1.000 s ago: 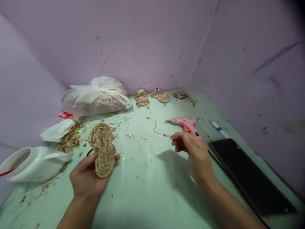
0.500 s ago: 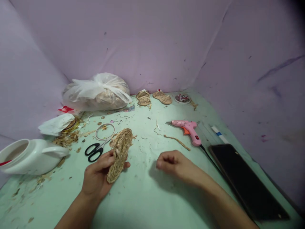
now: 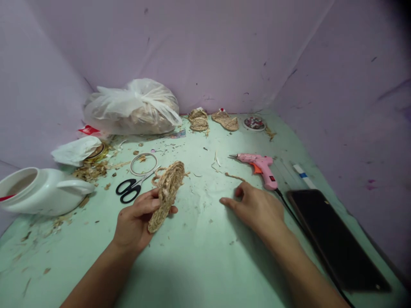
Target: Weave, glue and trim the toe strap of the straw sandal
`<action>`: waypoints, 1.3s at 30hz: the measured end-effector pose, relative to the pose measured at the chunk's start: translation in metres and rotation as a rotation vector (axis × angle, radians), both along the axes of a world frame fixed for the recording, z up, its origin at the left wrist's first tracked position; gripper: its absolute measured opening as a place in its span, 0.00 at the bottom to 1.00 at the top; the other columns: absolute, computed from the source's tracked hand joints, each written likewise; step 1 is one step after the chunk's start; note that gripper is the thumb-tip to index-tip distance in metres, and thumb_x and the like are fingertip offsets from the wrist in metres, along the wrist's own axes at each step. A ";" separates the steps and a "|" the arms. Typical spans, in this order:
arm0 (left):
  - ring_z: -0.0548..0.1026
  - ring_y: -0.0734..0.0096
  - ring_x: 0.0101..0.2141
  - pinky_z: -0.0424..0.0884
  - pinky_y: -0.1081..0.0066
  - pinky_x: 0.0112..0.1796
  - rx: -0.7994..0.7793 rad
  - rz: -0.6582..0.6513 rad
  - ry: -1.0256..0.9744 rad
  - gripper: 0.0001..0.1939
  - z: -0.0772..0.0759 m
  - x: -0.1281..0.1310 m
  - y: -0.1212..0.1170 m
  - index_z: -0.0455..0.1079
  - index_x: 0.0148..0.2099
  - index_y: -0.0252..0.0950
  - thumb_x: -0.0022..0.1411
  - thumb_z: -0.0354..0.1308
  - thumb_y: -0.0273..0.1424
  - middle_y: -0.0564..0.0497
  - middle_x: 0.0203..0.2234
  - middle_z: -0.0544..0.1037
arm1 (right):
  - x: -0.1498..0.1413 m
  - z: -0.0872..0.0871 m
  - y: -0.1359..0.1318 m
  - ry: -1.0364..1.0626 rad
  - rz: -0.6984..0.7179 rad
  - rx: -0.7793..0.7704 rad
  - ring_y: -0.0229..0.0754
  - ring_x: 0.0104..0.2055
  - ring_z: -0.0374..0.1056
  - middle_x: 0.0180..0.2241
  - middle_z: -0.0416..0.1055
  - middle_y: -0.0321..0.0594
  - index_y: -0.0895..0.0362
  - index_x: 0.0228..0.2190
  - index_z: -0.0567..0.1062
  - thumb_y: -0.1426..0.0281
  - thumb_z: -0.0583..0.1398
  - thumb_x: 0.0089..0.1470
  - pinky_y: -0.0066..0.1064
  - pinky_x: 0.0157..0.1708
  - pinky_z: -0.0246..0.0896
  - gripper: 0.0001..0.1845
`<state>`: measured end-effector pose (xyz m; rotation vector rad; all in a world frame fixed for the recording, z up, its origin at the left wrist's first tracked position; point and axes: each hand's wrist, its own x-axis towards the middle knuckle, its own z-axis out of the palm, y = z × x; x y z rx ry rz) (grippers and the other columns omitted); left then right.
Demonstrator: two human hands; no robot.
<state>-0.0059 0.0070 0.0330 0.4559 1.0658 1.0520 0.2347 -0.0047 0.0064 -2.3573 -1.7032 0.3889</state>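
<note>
My left hand [image 3: 136, 218] is closed around a small braided-straw sandal [image 3: 167, 196], holding it tilted above the table with its coiled side toward me. Loose straw ends stick out along its edges. To the right, my right hand [image 3: 257, 207] is over the table, thumb stretched out and apart from the bent fingers. Its fingertips reach a short braided straw cord [image 3: 234, 176], whose near end they hide; I see no grip on it. Just beyond lies a pink glue gun [image 3: 260, 164]. Black-handled scissors [image 3: 131, 188] rest left of the sandal.
Along the back are a plastic bag [image 3: 138, 109], two finished straw sandals [image 3: 199, 119] and a dish of beads [image 3: 254, 123]. A white jug [image 3: 48, 192] lies at left by straw scraps. A tape ring [image 3: 144, 164] is behind the scissors; a black phone [image 3: 337, 239] lies at right.
My right hand has moved forward and right to the braided cord, its thumb now spread from the fingers. My left hand still holds the sandal. The view has shifted slightly.
</note>
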 end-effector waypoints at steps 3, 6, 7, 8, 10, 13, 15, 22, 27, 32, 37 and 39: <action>0.76 0.60 0.27 0.75 0.65 0.30 0.002 0.011 0.014 0.15 0.000 0.000 0.000 0.74 0.31 0.29 0.35 0.60 0.26 0.43 0.29 0.78 | 0.012 0.002 0.002 -0.013 -0.015 0.027 0.46 0.24 0.65 0.22 0.72 0.40 0.53 0.29 0.73 0.55 0.60 0.45 0.31 0.20 0.43 0.14; 0.76 0.59 0.28 0.75 0.64 0.30 -0.009 0.030 0.010 0.15 0.001 0.001 0.000 0.73 0.31 0.29 0.35 0.60 0.26 0.43 0.29 0.78 | 0.009 0.004 -0.001 0.172 0.098 0.165 0.43 0.27 0.66 0.30 0.73 0.40 0.53 0.33 0.73 0.66 0.58 0.48 0.32 0.24 0.51 0.09; 0.76 0.59 0.28 0.75 0.64 0.30 -0.018 0.031 0.011 0.14 0.002 0.001 0.000 0.73 0.31 0.29 0.35 0.60 0.26 0.43 0.29 0.78 | 0.005 0.005 -0.003 0.298 0.145 0.208 0.42 0.28 0.66 0.31 0.73 0.40 0.53 0.34 0.73 0.68 0.57 0.48 0.32 0.26 0.54 0.09; 0.76 0.59 0.27 0.75 0.64 0.30 -0.029 0.026 0.012 0.14 0.002 0.001 0.000 0.73 0.31 0.30 0.35 0.60 0.26 0.44 0.29 0.78 | 0.000 0.006 -0.004 0.456 0.180 0.232 0.41 0.28 0.66 0.31 0.73 0.39 0.54 0.34 0.73 0.69 0.56 0.48 0.32 0.28 0.56 0.09; 0.76 0.60 0.26 0.75 0.65 0.30 -0.045 0.012 0.016 0.14 0.003 0.002 0.000 0.73 0.31 0.31 0.35 0.60 0.27 0.45 0.27 0.78 | -0.010 0.007 -0.007 0.823 0.184 0.195 0.39 0.27 0.65 0.28 0.71 0.38 0.55 0.33 0.73 0.69 0.57 0.48 0.32 0.28 0.59 0.09; 0.76 0.60 0.25 0.74 0.65 0.29 -0.055 0.015 0.026 0.13 0.002 0.001 -0.001 0.73 0.29 0.32 0.33 0.60 0.27 0.46 0.26 0.78 | -0.021 0.008 -0.009 1.314 0.069 0.041 0.35 0.23 0.64 0.25 0.70 0.36 0.57 0.31 0.74 0.68 0.61 0.44 0.30 0.26 0.60 0.09; 0.76 0.60 0.26 0.74 0.64 0.30 -0.057 0.028 0.036 0.14 0.001 0.001 -0.001 0.73 0.29 0.32 0.34 0.60 0.27 0.46 0.27 0.78 | -0.024 0.008 -0.009 1.504 -0.011 -0.024 0.33 0.23 0.64 0.26 0.71 0.36 0.57 0.30 0.74 0.68 0.64 0.40 0.28 0.26 0.60 0.12; 0.75 0.59 0.25 0.73 0.65 0.30 -0.063 0.028 0.066 0.17 0.001 0.004 0.001 0.73 0.29 0.30 0.30 0.62 0.28 0.45 0.27 0.77 | -0.022 0.005 -0.007 1.672 -0.143 -0.085 0.31 0.23 0.62 0.26 0.70 0.34 0.57 0.30 0.74 0.68 0.68 0.36 0.25 0.24 0.60 0.15; 0.72 0.65 0.26 0.68 0.70 0.29 0.131 -0.124 0.194 0.15 -0.004 0.004 -0.002 0.71 0.32 0.33 0.35 0.62 0.30 0.49 0.25 0.74 | -0.025 0.001 -0.008 1.603 -0.134 0.000 0.31 0.19 0.55 0.16 0.59 0.28 0.57 0.20 0.67 0.63 0.67 0.39 0.23 0.19 0.55 0.15; 0.67 0.63 0.33 0.64 0.67 0.34 0.654 -0.289 0.905 0.14 -0.011 0.004 -0.007 0.66 0.35 0.37 0.43 0.60 0.30 0.50 0.30 0.70 | -0.026 -0.002 -0.007 1.402 -0.209 0.179 0.32 0.18 0.57 0.15 0.62 0.30 0.58 0.17 0.70 0.62 0.68 0.35 0.26 0.20 0.54 0.15; 0.66 0.56 0.39 0.63 0.62 0.39 1.049 -0.315 1.328 0.19 -0.015 0.005 -0.010 0.63 0.41 0.34 0.43 0.58 0.26 0.43 0.36 0.69 | -0.024 0.000 -0.007 1.261 -0.232 0.309 0.35 0.19 0.61 0.17 0.68 0.35 0.58 0.18 0.73 0.61 0.67 0.37 0.27 0.21 0.57 0.13; 0.66 0.56 0.38 0.63 0.61 0.38 1.080 -0.326 1.388 0.19 -0.016 0.005 -0.010 0.63 0.42 0.33 0.44 0.57 0.26 0.42 0.36 0.68 | -0.024 0.001 -0.006 1.270 -0.261 0.330 0.35 0.19 0.62 0.19 0.69 0.35 0.58 0.23 0.76 0.59 0.66 0.39 0.28 0.22 0.58 0.15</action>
